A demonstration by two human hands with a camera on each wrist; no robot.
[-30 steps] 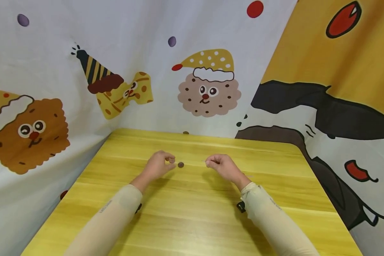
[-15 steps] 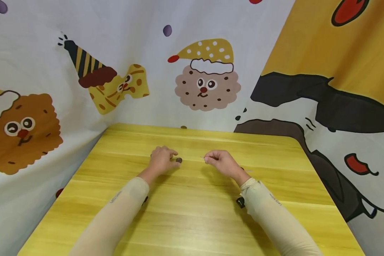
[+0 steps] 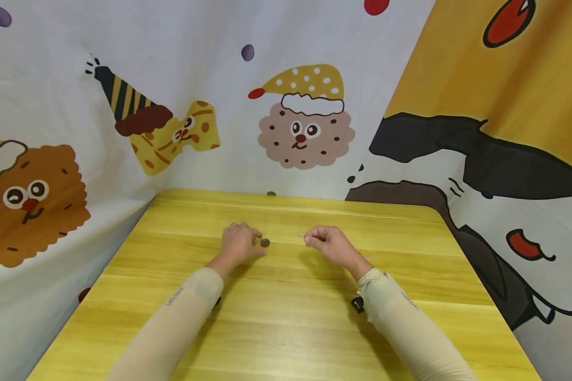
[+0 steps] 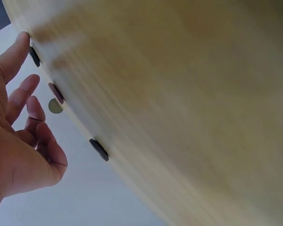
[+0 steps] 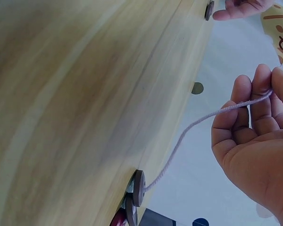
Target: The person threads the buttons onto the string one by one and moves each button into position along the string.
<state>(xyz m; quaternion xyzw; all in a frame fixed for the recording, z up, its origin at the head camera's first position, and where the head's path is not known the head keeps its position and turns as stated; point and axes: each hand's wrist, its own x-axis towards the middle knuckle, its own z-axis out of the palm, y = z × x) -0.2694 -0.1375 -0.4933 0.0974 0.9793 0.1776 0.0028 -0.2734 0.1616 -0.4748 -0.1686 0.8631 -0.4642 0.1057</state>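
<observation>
On the yellow wood-grain table, a dark round button-like disc (image 3: 265, 243) lies beside my left hand (image 3: 238, 244). The thumb and index finger are spread on either side of the disc, with a gap showing between them and it in the left wrist view. My right hand (image 3: 332, 246) pinches a thin pale lilac cord (image 5: 193, 125) between thumb and fingertips; a short end of it sticks out to the left in the head view. The cord's other part runs down to a group of discs (image 5: 137, 188) on the table, dark ones and a red one.
More discs, one brownish (image 4: 56, 92) and one dark (image 4: 99, 149), lie apart on the table (image 3: 276, 317). A white curtain (image 3: 209, 32) with printed cartoon biscuits stands behind the table's far edge. A small black object (image 3: 357, 304) shows beside the right sleeve.
My left hand has moved to the right, its fingers coming around the dark disc. The right hand keeps its pinch on the cord, almost still. The head view has shifted slightly.
</observation>
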